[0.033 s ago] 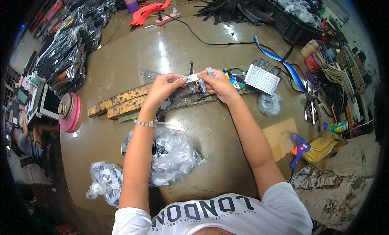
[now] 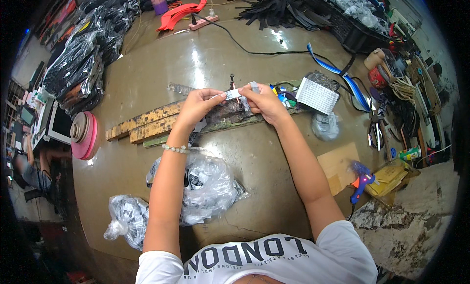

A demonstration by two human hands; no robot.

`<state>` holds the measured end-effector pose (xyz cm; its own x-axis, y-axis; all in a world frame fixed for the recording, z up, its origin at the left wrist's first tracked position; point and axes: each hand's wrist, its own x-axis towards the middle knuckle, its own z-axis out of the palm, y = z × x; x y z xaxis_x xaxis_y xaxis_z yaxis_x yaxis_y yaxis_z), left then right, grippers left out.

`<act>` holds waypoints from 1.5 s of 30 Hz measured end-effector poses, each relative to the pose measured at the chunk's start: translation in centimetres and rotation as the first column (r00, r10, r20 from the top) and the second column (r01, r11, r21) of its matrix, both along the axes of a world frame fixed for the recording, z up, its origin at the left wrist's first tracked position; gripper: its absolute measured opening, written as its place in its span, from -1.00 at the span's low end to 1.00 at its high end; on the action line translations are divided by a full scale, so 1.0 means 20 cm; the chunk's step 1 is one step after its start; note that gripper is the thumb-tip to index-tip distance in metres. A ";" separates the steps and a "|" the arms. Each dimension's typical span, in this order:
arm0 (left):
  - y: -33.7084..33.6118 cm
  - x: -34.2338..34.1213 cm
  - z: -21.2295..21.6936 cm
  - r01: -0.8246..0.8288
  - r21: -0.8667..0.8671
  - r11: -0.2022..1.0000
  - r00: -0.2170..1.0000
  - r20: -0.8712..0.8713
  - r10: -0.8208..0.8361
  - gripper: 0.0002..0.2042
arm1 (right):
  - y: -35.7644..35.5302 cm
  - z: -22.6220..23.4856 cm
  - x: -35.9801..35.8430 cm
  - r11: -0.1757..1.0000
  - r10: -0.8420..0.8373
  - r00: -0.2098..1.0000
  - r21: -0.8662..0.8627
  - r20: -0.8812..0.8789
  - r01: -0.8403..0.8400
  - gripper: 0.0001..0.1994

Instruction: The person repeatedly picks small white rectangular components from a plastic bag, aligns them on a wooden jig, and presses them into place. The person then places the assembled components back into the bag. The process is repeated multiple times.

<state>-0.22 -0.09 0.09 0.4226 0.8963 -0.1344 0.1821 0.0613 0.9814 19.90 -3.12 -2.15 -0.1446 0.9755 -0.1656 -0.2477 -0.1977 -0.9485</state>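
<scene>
A small white printed label (image 2: 232,94) is stretched between my two hands above worn wooden bars (image 2: 147,123). My left hand (image 2: 198,106) pinches its left end between thumb and finger. At the other end, my right hand (image 2: 268,105) has its thumb and fingers closed on the label; a pale grey end sticks up by its knuckles. A dark upright bolt-like rod (image 2: 232,81) stands just behind the label. Beneath my fingers, the part of the bars and any fixture there is mostly hidden.
Clear bags of printed labels (image 2: 208,186) lie near my left forearm. To the right are a white gridded sheet (image 2: 317,95), a blue glue gun (image 2: 361,182) and scissors (image 2: 376,132). Pink tape rolls (image 2: 88,139) sit left; a power strip (image 2: 203,23) and black crate (image 2: 350,32) stand far off.
</scene>
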 end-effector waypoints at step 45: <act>-0.10 -0.04 0.34 0.385 0.073 0.920 0.896 -0.269 -0.353 -0.42 | -0.16 0.36 0.12 0.964 0.029 0.945 0.241 0.325 -0.113 -0.76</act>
